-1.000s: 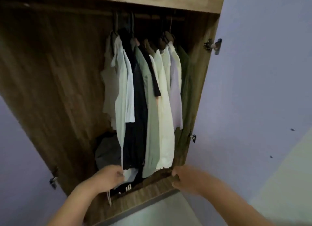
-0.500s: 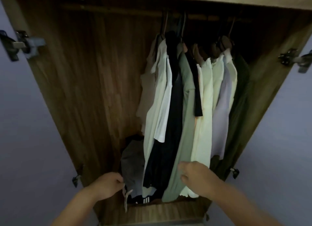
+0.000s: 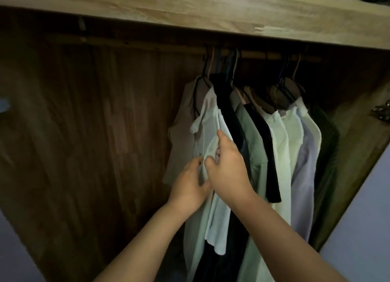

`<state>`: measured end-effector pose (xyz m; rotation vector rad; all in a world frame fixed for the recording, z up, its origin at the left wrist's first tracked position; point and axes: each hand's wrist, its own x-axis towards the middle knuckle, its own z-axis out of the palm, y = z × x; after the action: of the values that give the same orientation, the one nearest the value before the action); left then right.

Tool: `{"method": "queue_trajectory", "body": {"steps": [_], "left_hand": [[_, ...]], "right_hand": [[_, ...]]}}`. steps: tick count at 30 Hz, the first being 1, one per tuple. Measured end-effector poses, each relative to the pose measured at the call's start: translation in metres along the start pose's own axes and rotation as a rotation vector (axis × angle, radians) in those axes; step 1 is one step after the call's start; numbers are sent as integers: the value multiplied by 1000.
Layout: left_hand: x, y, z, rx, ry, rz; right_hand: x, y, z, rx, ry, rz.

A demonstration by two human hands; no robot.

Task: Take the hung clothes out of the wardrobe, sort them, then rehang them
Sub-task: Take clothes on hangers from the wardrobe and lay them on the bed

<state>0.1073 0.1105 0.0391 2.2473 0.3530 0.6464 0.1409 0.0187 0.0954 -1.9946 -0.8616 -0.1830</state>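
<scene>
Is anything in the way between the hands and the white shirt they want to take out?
No, nothing visible is. Both the left hand and the right hand are already on the white shirt. It hangs on the rail, packed against a black garment on its right.

Wooden rail [image 3: 263,55] runs across the wardrobe [image 3: 95,134] under the top shelf [image 3: 190,13]. Hangers [image 3: 282,87] bunch toward its right half. From left they carry: beige top [image 3: 181,129], white shirt [image 3: 207,121], black garment [image 3: 226,104], green shirt [image 3: 252,134], cream shirts [image 3: 287,138], lilac shirt [image 3: 306,155], dark green garment [image 3: 326,144].
</scene>
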Motion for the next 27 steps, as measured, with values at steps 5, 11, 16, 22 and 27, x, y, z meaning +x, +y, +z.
{"method": "queue_trajectory", "body": {"steps": [5,11,16,22,27], "left_hand": [[17,-4,-12,-152,116,43],[24,-20,-37,-310,204,13],[25,-15,-54,-375,120,13],[26,0,-77,-416,144,74],[23,3,-85,-418,171,98]], "right_hand": [[27,-22,12,134,-26,85],[97,-51,31,302,-81,328],[125,-59,41,424,117,333],[135,-70,17,976,180,394],[111,-57,0,960,124,276]]}}
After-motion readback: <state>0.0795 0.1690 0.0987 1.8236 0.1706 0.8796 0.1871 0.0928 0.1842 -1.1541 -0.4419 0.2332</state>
